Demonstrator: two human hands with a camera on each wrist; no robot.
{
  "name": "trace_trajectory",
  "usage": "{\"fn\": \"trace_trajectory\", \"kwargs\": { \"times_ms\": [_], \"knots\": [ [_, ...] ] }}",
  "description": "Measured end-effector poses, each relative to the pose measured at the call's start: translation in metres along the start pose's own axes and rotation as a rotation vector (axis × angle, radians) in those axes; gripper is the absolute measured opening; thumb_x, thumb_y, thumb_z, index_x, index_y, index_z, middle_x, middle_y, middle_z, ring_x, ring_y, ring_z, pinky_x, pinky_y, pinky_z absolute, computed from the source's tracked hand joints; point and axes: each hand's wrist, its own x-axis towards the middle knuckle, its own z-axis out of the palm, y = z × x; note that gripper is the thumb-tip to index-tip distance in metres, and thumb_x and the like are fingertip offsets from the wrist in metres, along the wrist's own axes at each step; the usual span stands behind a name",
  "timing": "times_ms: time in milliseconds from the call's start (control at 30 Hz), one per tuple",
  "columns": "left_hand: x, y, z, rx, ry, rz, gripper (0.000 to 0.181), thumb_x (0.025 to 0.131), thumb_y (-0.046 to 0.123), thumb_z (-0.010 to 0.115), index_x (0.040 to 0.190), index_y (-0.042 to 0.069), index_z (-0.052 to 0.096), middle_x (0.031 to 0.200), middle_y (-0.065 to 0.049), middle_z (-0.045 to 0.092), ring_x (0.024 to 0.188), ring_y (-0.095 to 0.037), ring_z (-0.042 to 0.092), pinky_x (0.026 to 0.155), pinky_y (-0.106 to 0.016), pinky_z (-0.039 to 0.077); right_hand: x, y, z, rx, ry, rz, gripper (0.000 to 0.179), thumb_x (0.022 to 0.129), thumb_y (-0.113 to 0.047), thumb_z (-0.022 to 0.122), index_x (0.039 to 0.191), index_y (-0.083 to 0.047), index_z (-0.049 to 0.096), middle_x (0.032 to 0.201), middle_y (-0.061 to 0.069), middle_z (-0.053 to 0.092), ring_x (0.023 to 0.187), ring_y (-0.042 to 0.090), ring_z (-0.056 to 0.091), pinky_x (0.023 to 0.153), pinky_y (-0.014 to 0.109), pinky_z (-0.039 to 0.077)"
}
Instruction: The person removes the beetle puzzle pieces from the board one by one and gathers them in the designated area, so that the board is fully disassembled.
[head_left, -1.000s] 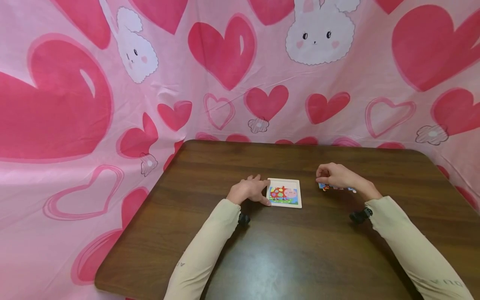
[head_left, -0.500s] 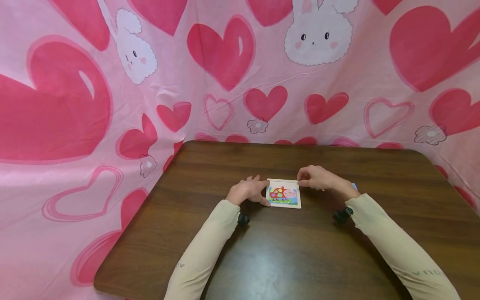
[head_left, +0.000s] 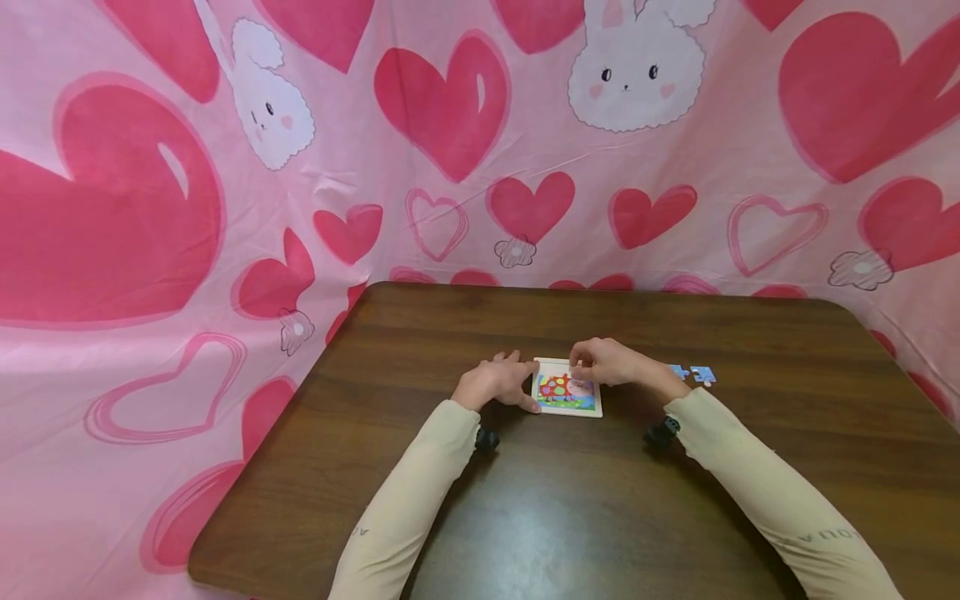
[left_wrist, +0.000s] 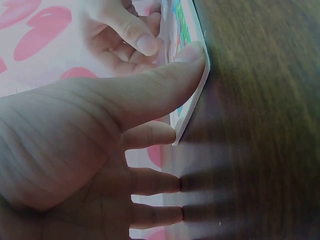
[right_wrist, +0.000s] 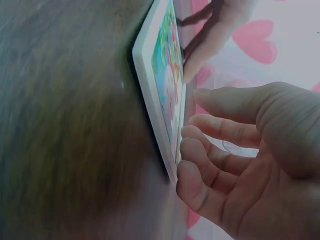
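A small jigsaw puzzle [head_left: 557,392] lies in a white frame tray [head_left: 573,413] on the table. It pictures a pink-faced figure with a red spotted body; a pale strip shows along its far side. My left hand [head_left: 493,381] steadies the tray's left side, thumb and index finger touching its edge, the other fingers spread toward the wood. My right hand [head_left: 609,362] hovers at the far right part of the tray with bent fingers. In the right wrist view its thumb [right_wrist: 225,104] stands apart from the fingers, and no piece is visible between them.
Two blue puzzle pieces [head_left: 702,375] lie on the table right of the tray, partly behind my right forearm; others may be hidden there. The brown table [head_left: 480,317] ends at a pink drape [head_left: 450,225] with hearts and rabbits.
My right hand has moved left from the loose pieces to the tray, uncovering two blue pieces on the table. My left hand and the tray have stayed in place.
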Motion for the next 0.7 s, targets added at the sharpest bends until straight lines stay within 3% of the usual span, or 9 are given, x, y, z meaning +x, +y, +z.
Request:
{"fn": "trace_trajectory", "kwargs": {
  "times_ms": [700],
  "knots": [
    [0.001, 0.000, -0.001, 0.044, -0.006, 0.021, 0.085, 0.085, 0.056, 0.068, 0.155, 0.027, 0.031, 0.165, -0.009, 0.020, 0.151, -0.035, 0.018, 0.119, -0.057, 0.023, 0.019, -0.021, 0.020, -0.036, 0.002, 0.023, 0.028, 0.086, -0.031, 0.075, 0.096, -0.008, 0.063, 0.082, 0.003, 0.062, 0.069, 0.013, 0.053, 0.061, 0.025, 0.043]
  ]
}}
